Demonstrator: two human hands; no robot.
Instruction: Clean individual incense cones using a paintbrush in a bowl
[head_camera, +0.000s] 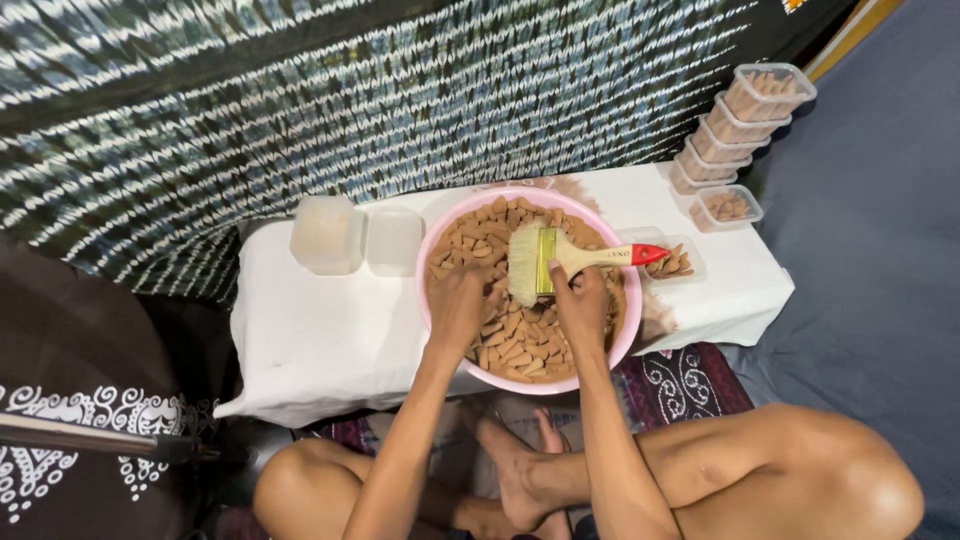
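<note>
Cones (520, 340) fill pink basin (432, 240) — both hands (580, 300) buried among them.

Dark tie-dyed cloth (400, 90) with pale dotted stripes hanging behind as a wall, low table (330, 340) draped in white cloth, grey-blue floor (880, 230) at the right, patterned dark mat (690, 385) beneath, even indoor light

Person's own body: left hand (458, 305) and right hand (583, 303) bare, forearms unsleeved, legs and feet uncovered.
</note>
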